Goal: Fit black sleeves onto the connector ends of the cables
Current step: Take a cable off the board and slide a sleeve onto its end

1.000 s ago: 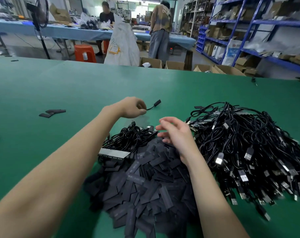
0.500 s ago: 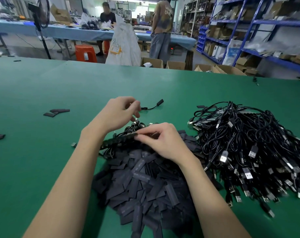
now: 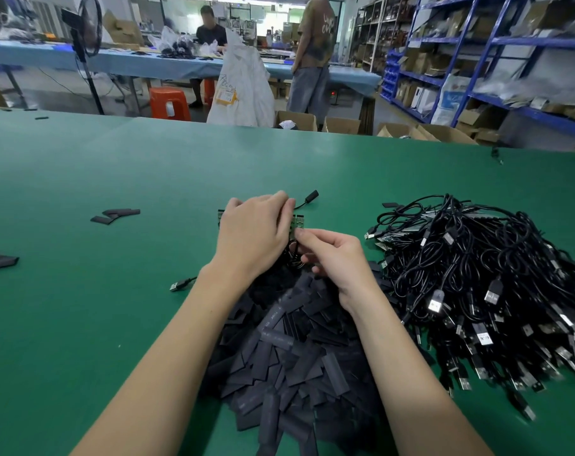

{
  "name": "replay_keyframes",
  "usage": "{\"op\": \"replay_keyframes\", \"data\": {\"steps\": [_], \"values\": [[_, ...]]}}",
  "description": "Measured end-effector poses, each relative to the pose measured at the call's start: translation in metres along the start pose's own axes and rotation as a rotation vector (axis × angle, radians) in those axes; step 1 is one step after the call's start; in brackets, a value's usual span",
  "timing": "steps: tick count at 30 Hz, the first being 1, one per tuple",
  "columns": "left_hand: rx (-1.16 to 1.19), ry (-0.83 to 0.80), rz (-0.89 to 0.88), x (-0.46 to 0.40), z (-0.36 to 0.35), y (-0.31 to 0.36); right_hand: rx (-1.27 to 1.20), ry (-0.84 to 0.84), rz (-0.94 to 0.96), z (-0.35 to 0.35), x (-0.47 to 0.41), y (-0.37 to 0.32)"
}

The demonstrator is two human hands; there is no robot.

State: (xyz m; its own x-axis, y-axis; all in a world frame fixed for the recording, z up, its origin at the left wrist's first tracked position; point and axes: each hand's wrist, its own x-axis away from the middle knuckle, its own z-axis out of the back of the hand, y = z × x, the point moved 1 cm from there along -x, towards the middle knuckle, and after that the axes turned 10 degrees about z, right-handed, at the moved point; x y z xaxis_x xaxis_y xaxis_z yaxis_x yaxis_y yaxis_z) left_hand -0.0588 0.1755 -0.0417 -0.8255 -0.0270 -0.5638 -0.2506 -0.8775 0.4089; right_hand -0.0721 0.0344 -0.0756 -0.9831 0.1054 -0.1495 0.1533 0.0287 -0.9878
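Above the sleeve pile [image 3: 289, 353], mid-tabletop [image 3: 82, 307], the left hand [image 3: 256, 232] grips a board [image 3: 297, 222] with its cable [image 3: 301, 203]; the right hand [image 3: 332, 255] pinches the board's end. Best keep the board steady and slide a sleeve on squarely.

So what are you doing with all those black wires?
A person is working at a green table, holding one cable's small green circuit board up between both hands. The left hand grips the board and the right hand pinches its end with the fingers. Just below the hands lies a heap of flat black sleeves, and to the right a big pile of black cables with metal plugs. No sleeve can be seen on this board yet.
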Motion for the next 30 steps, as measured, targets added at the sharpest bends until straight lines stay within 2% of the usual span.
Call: {"op": "replay_keyframes", "data": {"steps": [5,11,19,22,25,28,30], "values": [[0.005,-0.001,0.001,0.005,-0.01,-0.001,-0.045,0.034,0.056,0.001,-0.001,-0.001],[0.104,-0.104,-0.099,0.005,-0.008,-0.007,-0.245,0.024,-0.04,0.001,-0.002,-0.001],[0.24,-0.091,-0.112,0.005,-0.01,-0.007,-0.461,-0.045,-0.139,0.0,-0.001,-0.006],[0.198,-0.103,-0.091,0.001,-0.007,-0.02,-0.556,0.063,-0.173,0.014,-0.004,-0.01],[0.091,-0.149,-0.01,-0.007,0.0,-0.034,-0.424,0.194,-0.124,0.036,-0.007,-0.017],[0.036,-0.156,0.075,-0.01,0.01,-0.035,-0.319,0.192,-0.02,0.041,-0.006,-0.028],[0.041,-0.244,0.136,-0.01,0.019,-0.03,-0.337,0.162,0.055,0.037,-0.005,-0.038]]}}
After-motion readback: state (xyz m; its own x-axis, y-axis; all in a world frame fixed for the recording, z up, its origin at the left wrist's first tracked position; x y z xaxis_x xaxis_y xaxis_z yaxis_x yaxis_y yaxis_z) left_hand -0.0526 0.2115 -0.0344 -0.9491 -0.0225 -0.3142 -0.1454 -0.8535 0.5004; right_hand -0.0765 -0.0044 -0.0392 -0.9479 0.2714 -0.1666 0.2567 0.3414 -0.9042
